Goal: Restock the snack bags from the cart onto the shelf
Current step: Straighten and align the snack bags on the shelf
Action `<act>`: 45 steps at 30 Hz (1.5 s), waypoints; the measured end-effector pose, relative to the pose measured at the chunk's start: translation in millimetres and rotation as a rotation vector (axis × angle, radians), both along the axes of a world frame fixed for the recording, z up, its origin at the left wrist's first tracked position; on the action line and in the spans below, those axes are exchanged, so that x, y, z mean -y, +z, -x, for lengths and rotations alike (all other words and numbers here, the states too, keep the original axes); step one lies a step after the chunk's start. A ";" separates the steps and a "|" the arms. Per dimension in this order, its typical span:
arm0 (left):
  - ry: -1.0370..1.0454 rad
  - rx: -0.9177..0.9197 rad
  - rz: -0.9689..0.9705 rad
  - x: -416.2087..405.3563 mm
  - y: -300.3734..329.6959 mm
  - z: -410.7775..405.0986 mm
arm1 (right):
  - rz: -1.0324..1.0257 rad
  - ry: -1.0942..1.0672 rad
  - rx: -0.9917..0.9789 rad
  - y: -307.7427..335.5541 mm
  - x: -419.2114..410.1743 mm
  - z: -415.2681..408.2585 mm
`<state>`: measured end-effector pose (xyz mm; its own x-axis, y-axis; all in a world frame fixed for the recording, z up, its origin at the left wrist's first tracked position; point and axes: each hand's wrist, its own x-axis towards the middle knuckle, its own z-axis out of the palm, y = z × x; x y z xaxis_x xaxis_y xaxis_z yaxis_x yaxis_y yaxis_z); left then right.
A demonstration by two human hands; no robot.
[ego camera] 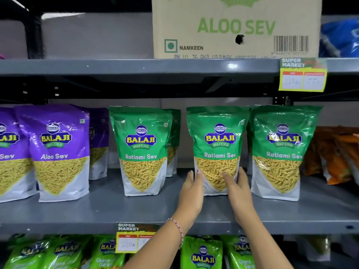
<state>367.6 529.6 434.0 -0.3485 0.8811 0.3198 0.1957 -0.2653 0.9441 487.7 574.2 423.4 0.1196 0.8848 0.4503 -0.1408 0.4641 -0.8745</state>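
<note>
A green Ratlami Sev bag (218, 144) stands upright on the grey middle shelf (97, 210). My left hand (191, 193) touches its lower left side and my right hand (238, 193) presses its lower right side, fingers spread across the front. Both hands grip the bag between them. A second green Ratlami Sev bag (142, 150) stands to the left and a third (281, 152) to the right. The cart is not in view.
Purple Aloo Sev bags (58, 150) fill the shelf's left end. Orange bags (334, 156) lie at the right. A cardboard Aloo Sev carton (235, 26) sits on the upper shelf. Light green bags (202, 253) line the shelf below. Yellow price tags (302, 74) hang from the shelf edges.
</note>
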 end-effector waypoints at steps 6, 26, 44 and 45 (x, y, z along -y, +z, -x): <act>0.204 0.181 -0.471 45.1 12.2 84.6 | -0.244 -0.045 -0.087 -2.5 35.1 57.7; -0.002 0.055 0.100 30.8 0.8 183.7 | 0.167 0.420 0.202 -0.5 34.7 154.1; 0.058 0.170 0.076 48.1 -6.5 222.2 | 0.135 0.356 0.164 -3.2 29.1 151.7; 0.045 0.194 0.041 54.4 -5.1 229.8 | 0.129 0.352 0.172 -4.0 29.3 151.8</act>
